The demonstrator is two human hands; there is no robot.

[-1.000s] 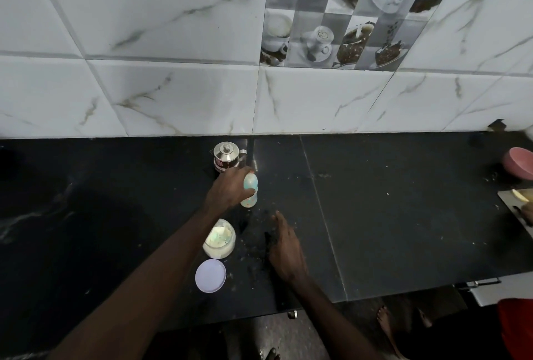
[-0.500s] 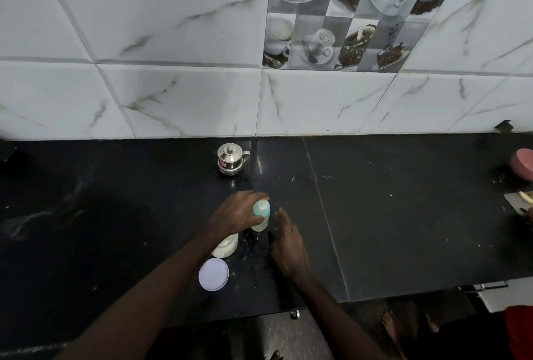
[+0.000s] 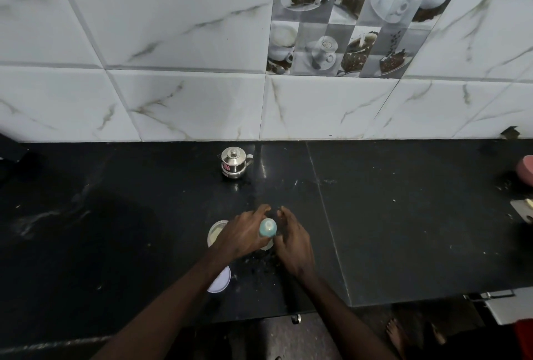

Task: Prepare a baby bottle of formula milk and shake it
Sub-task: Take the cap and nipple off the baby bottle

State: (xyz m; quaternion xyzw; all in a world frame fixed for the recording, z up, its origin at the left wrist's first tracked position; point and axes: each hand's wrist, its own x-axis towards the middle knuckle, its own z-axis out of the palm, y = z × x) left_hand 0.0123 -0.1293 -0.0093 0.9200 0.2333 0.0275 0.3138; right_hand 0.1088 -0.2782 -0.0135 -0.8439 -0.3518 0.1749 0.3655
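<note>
A small baby bottle (image 3: 268, 228) with a pale blue cap stands upright on the black counter (image 3: 403, 215), seen from above. My left hand (image 3: 243, 234) is wrapped around its left side. My right hand (image 3: 291, 240) sits against its right side with the fingers curled beside the cap; whether it grips the bottle is unclear. An open white formula tub (image 3: 215, 235) with pale powder is just left of my left hand, partly hidden by it. Its round white lid (image 3: 220, 281) lies flat nearer me, partly under my left forearm.
A small steel pot (image 3: 234, 163) with a lid stands at the back near the tiled wall. A pink bowl (image 3: 526, 169) and a board edge (image 3: 523, 206) sit at the far right. Powder crumbs are scattered by the bottle. The counter's front edge runs just below my wrists.
My left hand has carried the bottle from near the steel pot back toward me, next to the tub. My right hand has lifted off the counter and closed in beside the bottle.
</note>
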